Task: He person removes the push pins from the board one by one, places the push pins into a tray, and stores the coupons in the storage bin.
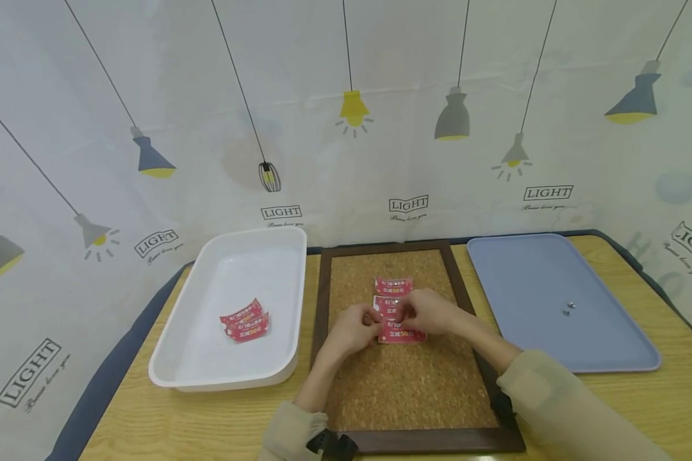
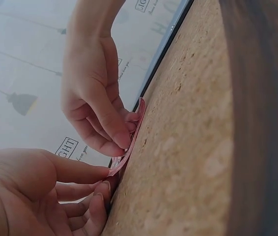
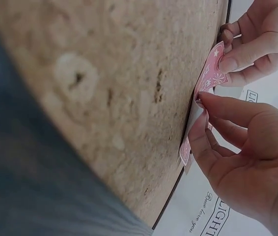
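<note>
Three red paper coupons lie in a column on the cork board: a top coupon (image 1: 393, 288), a middle coupon (image 1: 384, 306) and a lowest coupon (image 1: 402, 334). My left hand (image 1: 354, 330) pinches the lowest coupon's left end, thumb on its face, as the right wrist view shows. Over the coupon's upper middle, my right hand (image 1: 432, 312) pinches a small shiny thumbtack (image 2: 126, 149) between thumb and forefinger, mostly covered by the fingertips. The lowest coupon (image 3: 209, 73) bows up from the cork. Small silvery dots show on the upper two coupons.
Left of the framed cork board (image 1: 403, 397) stands a white tray (image 1: 207, 358) with two overlapping red coupons (image 1: 248, 322). A shallow blue tray (image 1: 530, 282) on the right holds a few silvery thumbtacks (image 1: 571, 305). A printed curtain (image 1: 323, 166) hangs behind the wooden table (image 1: 219, 422).
</note>
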Available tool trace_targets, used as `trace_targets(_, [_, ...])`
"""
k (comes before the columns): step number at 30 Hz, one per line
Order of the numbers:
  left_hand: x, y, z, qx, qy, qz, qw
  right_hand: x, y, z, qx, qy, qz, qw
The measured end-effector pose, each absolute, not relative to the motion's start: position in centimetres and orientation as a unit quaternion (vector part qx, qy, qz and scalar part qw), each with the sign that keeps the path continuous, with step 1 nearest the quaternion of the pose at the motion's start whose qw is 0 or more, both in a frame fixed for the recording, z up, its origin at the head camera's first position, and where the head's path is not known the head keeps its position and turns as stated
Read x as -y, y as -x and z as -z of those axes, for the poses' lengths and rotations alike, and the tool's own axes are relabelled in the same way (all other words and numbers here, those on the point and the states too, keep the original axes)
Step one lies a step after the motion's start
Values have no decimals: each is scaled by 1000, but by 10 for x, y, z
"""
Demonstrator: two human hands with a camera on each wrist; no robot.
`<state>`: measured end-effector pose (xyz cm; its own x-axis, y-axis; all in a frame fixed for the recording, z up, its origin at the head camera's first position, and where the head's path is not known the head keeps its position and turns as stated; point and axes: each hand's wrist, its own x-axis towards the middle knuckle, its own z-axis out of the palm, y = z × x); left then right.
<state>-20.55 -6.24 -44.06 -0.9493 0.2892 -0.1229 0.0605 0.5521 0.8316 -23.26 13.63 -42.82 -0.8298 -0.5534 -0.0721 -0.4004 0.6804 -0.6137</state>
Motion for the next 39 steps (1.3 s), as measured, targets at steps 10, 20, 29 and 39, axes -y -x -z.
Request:
trace_targets(10, [62, 205, 440, -869, -90, -469, 128, -132, 233, 430, -917, 247, 290, 122])
trace_targets(20, [62, 206, 444, -865, -81, -479, 122, -130, 230, 427, -918, 246, 286, 125])
trace_targets(29, [63, 204, 442, -864, -79, -481, 125, -135, 230, 426, -907, 250, 308, 140])
trace_targets(39, [67, 203, 440, -862, -84, -487, 118, -148, 229, 424, -878, 273, 364, 152])
